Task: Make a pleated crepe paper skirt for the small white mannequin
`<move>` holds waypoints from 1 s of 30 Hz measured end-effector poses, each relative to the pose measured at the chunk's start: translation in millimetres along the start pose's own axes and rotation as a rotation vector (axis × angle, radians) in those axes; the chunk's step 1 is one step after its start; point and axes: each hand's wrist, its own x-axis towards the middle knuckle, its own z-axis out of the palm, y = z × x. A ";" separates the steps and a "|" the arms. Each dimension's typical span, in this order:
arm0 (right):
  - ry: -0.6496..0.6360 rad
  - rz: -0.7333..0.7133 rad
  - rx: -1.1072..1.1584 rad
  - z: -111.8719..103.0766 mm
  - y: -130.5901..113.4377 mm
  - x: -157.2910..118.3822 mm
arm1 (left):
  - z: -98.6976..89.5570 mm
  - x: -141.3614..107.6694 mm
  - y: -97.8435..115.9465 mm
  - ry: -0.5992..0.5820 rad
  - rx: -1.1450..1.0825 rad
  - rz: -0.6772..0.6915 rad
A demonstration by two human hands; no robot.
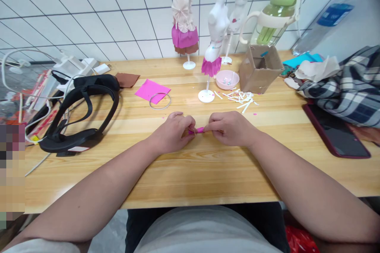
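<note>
A small magenta piece (200, 130) spans the short gap between my two hands, low over the wooden table (208, 174). My left hand (177, 131) is closed, pinching the left end of this piece between thumb and finger. From the other side, my right hand (228, 128) has its fingers curled, with the fingertips on the right end. Behind my left hand lie a magenta sheet (150, 90) and a thin metal ring (160, 108) that overlaps it. A white mini mannequin (218, 27) in a magenta skirt (211, 66) stands behind the hands.
At the left are a black headset (111, 83) and cables. Toward the back stand a dressed mannequin (184, 23), a pink bowl (227, 80), a cardboard box (259, 71) and a green-lidded bottle (273, 19). White paper strips (240, 97) lie near the box. A phone (337, 130) and plaid cloth (353, 83) are right.
</note>
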 end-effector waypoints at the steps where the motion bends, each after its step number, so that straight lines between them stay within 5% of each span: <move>1: -0.015 0.001 -0.017 -0.9 -0.8 0.6 | -0.6 0.0 -0.7 -0.012 0.003 -0.001; 9: -0.132 0.071 -0.001 -0.3 0.0 7.1 | -1.3 2.0 -6.5 -0.042 -0.069 -0.012; 17: 0.291 0.194 0.470 -0.1 5.6 6.7 | 0.8 0.2 -12.5 0.220 -0.718 -0.312; 22: 0.187 0.184 0.650 4.9 -1.4 9.7 | 0.9 2.8 -5.8 0.212 -0.907 -0.341; 30: 0.205 0.241 0.716 8.9 -4.5 14.8 | 3.3 3.0 1.6 0.223 -0.854 -0.310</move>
